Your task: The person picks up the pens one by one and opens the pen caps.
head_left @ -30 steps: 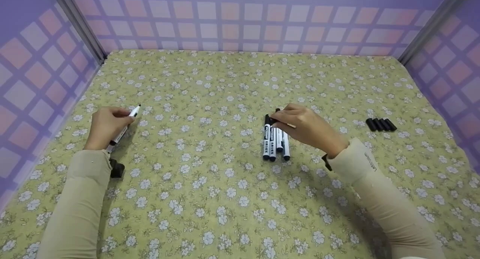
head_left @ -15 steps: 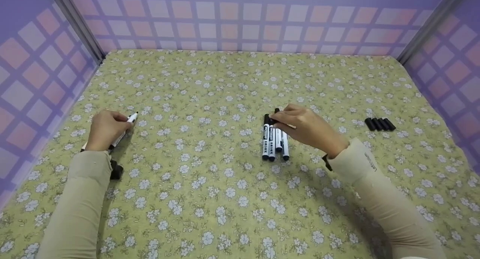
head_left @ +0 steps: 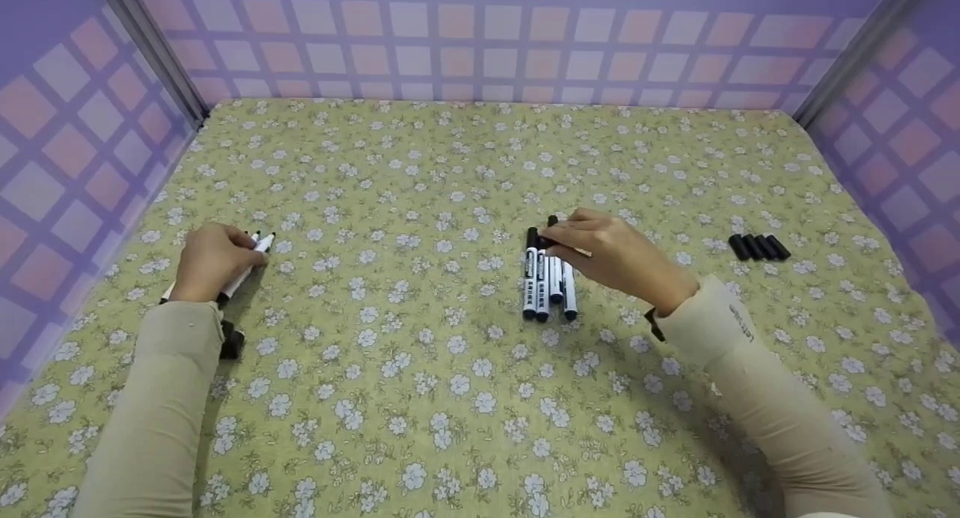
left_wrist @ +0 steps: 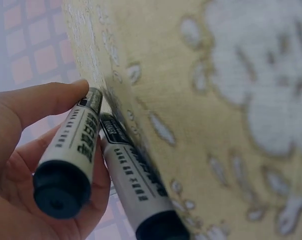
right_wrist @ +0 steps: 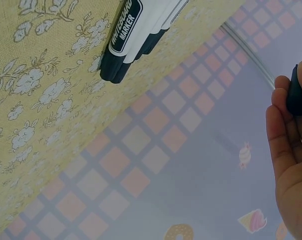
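Note:
At the left, my left hand [head_left: 214,259] pinches an uncapped whiteboard marker [left_wrist: 66,152] between thumb and fingers, low over the cloth. Right beside it a second uncapped marker [left_wrist: 141,185] lies on the cloth; its tip shows just past the fingers in the head view. My right hand [head_left: 615,255] is over the cap ends of several whiteboard markers [head_left: 530,293] lying side by side near the middle, and partly hides them. In the right wrist view its fingers hold a small black marker cap [right_wrist: 296,97], near the black caps of the lying markers [right_wrist: 133,25].
Several loose black caps [head_left: 759,248] lie in a row on the right side. A flowered yellow cloth [head_left: 420,398] covers the table. Purple checked panels [head_left: 480,45] stand along the back and both sides.
My left hand has moved slightly back towards me and lower, laying its marker alongside the second one, whose tip now shows. My right hand has stayed in place.

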Tool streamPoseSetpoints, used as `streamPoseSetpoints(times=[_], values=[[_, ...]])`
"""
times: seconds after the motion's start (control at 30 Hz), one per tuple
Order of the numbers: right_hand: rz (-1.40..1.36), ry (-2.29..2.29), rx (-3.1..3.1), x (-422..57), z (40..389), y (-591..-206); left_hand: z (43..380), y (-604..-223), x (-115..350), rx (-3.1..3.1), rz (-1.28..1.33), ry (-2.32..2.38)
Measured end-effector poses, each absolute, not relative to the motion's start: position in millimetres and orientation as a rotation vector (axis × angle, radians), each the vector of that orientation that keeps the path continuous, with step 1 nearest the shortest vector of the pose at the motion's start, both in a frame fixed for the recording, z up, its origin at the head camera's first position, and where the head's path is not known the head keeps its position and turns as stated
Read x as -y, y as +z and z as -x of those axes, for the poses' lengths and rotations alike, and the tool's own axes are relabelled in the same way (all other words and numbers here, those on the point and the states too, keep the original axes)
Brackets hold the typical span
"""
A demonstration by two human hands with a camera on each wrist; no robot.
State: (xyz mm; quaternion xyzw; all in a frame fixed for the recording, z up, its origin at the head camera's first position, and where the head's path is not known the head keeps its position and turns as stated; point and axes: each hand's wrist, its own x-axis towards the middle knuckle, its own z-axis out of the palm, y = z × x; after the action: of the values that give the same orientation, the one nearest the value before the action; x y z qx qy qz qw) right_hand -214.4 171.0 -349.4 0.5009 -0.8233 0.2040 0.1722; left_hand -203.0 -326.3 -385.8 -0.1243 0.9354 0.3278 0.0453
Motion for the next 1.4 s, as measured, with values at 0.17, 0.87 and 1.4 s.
streamPoseSetpoints(times=[0.17, 0.87, 1.4], values=[[-1.423, 0.574, 2.339, -172, 215, -349, 204, -385, 326, -2.845, 0.397, 0.977], [-1.414, 0.560, 2.323, -173, 214, -349, 201, -383, 329, -2.832, 0.357, 1.032], [-1.344, 0.585, 2.384, -178, 213, -347, 201, -375, 319, -2.887, 0.299, 1.127]])
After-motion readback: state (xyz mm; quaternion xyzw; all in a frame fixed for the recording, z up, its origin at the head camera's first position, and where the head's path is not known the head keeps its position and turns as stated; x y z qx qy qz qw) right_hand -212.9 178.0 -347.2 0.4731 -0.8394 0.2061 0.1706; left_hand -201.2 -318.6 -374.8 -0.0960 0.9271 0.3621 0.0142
